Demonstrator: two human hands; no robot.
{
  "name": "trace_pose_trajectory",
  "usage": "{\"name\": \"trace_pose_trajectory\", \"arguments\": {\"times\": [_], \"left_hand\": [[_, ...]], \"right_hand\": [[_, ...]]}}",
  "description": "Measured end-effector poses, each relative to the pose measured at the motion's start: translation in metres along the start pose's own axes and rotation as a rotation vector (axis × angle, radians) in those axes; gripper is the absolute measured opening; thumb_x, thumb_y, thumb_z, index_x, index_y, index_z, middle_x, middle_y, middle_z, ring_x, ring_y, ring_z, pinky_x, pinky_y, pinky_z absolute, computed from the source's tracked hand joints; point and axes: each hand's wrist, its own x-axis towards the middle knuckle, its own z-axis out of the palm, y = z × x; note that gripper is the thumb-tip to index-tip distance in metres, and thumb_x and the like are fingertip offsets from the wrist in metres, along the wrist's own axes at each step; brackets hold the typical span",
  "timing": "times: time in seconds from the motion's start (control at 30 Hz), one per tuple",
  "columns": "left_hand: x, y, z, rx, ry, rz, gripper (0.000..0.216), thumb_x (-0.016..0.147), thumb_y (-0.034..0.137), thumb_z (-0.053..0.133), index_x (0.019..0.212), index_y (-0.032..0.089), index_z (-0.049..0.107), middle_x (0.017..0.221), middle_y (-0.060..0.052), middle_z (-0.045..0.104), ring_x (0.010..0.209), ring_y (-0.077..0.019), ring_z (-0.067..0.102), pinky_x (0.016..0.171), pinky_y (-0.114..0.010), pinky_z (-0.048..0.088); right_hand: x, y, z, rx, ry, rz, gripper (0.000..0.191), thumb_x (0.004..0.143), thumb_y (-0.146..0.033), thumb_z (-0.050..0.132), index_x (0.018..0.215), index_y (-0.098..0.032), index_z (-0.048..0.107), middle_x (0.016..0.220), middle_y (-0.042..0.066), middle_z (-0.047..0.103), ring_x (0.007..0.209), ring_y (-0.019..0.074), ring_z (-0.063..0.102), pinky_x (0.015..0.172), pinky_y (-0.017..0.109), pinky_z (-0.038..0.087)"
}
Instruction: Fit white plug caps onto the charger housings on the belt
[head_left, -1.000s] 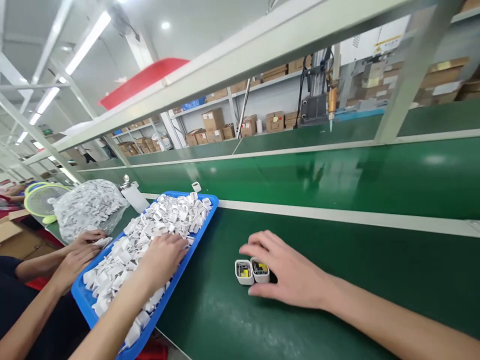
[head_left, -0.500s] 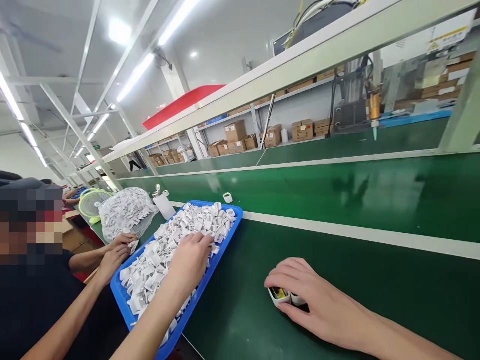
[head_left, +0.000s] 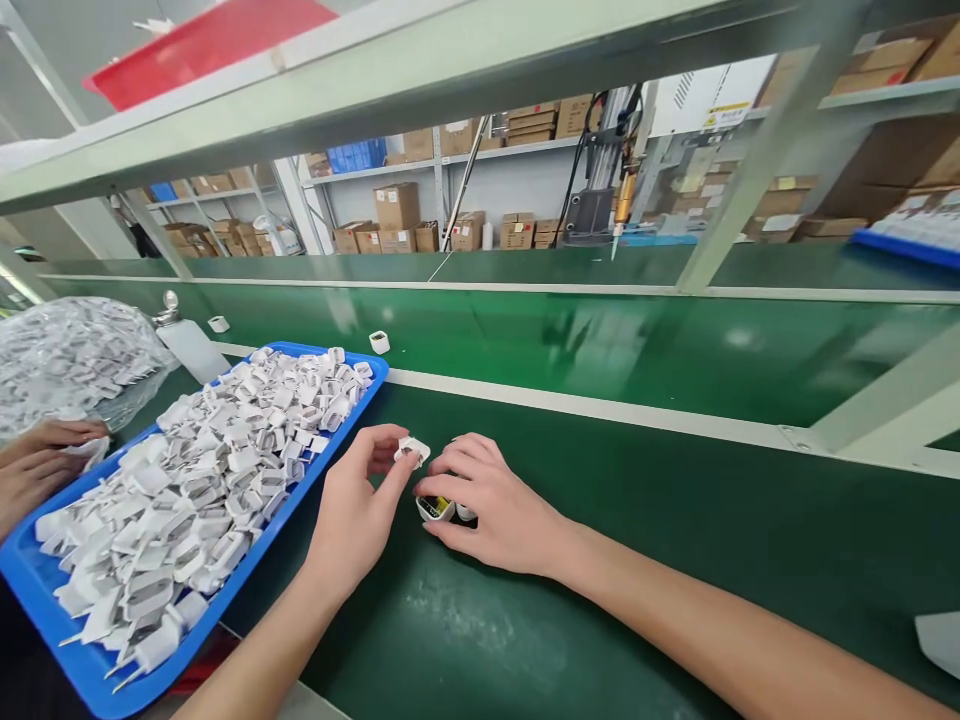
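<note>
My left hand (head_left: 356, 510) pinches a small white plastic plug cover (head_left: 412, 450) between thumb and fingers, above the green bench. Close to its right, my right hand (head_left: 502, 510) is closed around a white charger housing (head_left: 436, 509) standing on the bench. Its open top shows a yellow part and dark parts inside. A second white piece (head_left: 466, 513) sits beside it, mostly hidden under my right fingers. On the left, a blue tray (head_left: 341, 425) is heaped with similar white plug covers (head_left: 225, 470), some with metal pins.
Another person's hands (head_left: 45, 460) work at the tray's left edge, near a clear bag of white parts (head_left: 75, 355). Behind the tray stands a white pump bottle (head_left: 191, 345). One white housing (head_left: 379, 343) rests on the green belt (head_left: 600, 345). A metal frame (head_left: 735, 200) spans the far side.
My left hand has come out of the tray with a plug cover and moved right, beside my right hand. The view has turned right and down. My right hand still holds the housing.
</note>
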Motion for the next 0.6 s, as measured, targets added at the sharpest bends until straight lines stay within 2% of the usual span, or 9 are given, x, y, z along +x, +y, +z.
{"name": "trace_pose_trajectory", "arguments": {"times": [0.1, 0.17, 0.23, 0.3, 0.37, 0.47, 0.53, 0.6], "left_hand": [[0.005, 0.000, 0.008, -0.108, 0.025, -0.003, 0.029, 0.093, 0.041, 0.068, 0.115, 0.023, 0.060, 0.109, -0.002, 0.067, 0.100, -0.0167, 0.065, 0.090, -0.031, 0.052], [0.008, 0.003, 0.013, -0.151, 0.042, 0.002, 0.031, 0.092, 0.040, 0.070, 0.115, 0.024, 0.059, 0.108, -0.002, 0.068, 0.100, -0.0166, 0.065, 0.089, -0.031, 0.053], [0.009, 0.007, 0.019, -0.176, 0.053, 0.009, 0.030, 0.091, 0.039, 0.071, 0.115, 0.024, 0.059, 0.107, -0.001, 0.068, 0.099, -0.0164, 0.066, 0.088, -0.030, 0.053], [0.009, 0.013, 0.026, -0.182, 0.033, 0.032, 0.027, 0.091, 0.036, 0.070, 0.113, 0.025, 0.060, 0.105, -0.001, 0.070, 0.099, -0.0162, 0.066, 0.087, -0.029, 0.054], [0.009, 0.020, 0.030, -0.155, -0.037, 0.060, 0.025, 0.093, 0.033, 0.067, 0.115, 0.027, 0.058, 0.106, 0.000, 0.071, 0.099, -0.0165, 0.067, 0.087, -0.029, 0.054], [0.006, 0.025, 0.029, -0.063, -0.164, 0.041, 0.042, 0.094, 0.033, 0.064, 0.133, 0.032, 0.047, 0.117, 0.000, 0.071, 0.107, -0.0190, 0.067, 0.088, -0.033, 0.054], [0.004, 0.024, 0.026, 0.053, -0.225, -0.002, 0.060, 0.090, 0.038, 0.069, 0.142, 0.034, 0.039, 0.130, -0.002, 0.065, 0.118, -0.0238, 0.062, 0.090, -0.037, 0.053], [0.001, 0.020, 0.025, 0.199, -0.321, -0.030, 0.062, 0.084, 0.041, 0.075, 0.138, 0.033, 0.045, 0.136, -0.004, 0.060, 0.122, -0.0292, 0.057, 0.092, -0.041, 0.050]], "right_hand": [[-0.001, 0.001, -0.007, 0.095, -0.002, 0.017, 0.041, 0.085, -0.011, 0.069, 0.123, -0.021, 0.059, 0.116, 0.006, 0.064, 0.120, 0.0232, 0.053, 0.119, 0.049, 0.025], [-0.001, 0.003, -0.016, 0.187, 0.009, 0.095, 0.057, 0.081, -0.017, 0.073, 0.134, -0.020, 0.052, 0.131, 0.010, 0.058, 0.131, 0.0264, 0.048, 0.118, 0.049, 0.031], [0.000, 0.004, -0.026, 0.299, 0.066, 0.185, 0.062, 0.084, -0.027, 0.074, 0.139, -0.020, 0.047, 0.140, 0.013, 0.052, 0.133, 0.0278, 0.046, 0.111, 0.047, 0.041], [0.003, 0.004, -0.035, 0.412, 0.124, 0.253, 0.050, 0.093, -0.034, 0.066, 0.138, -0.021, 0.048, 0.137, 0.011, 0.056, 0.123, 0.0248, 0.055, 0.102, 0.043, 0.049], [0.007, 0.006, -0.043, 0.511, 0.147, 0.311, 0.036, 0.098, -0.035, 0.062, 0.131, -0.022, 0.055, 0.122, 0.007, 0.064, 0.104, 0.0201, 0.063, 0.090, 0.036, 0.054], [0.009, 0.011, -0.053, 0.649, 0.147, 0.424, 0.025, 0.094, -0.032, 0.069, 0.116, -0.021, 0.065, 0.098, 0.002, 0.069, 0.080, 0.0146, 0.065, 0.071, 0.028, 0.055], [0.006, 0.014, -0.059, 0.740, 0.174, 0.484, 0.024, 0.090, -0.030, 0.075, 0.110, -0.020, 0.067, 0.094, 0.002, 0.069, 0.075, 0.0135, 0.064, 0.068, 0.026, 0.055], [-0.001, 0.015, -0.063, 0.831, 0.199, 0.502, 0.024, 0.088, -0.028, 0.077, 0.109, -0.020, 0.068, 0.098, 0.003, 0.069, 0.080, 0.0144, 0.066, 0.071, 0.027, 0.057]]}}
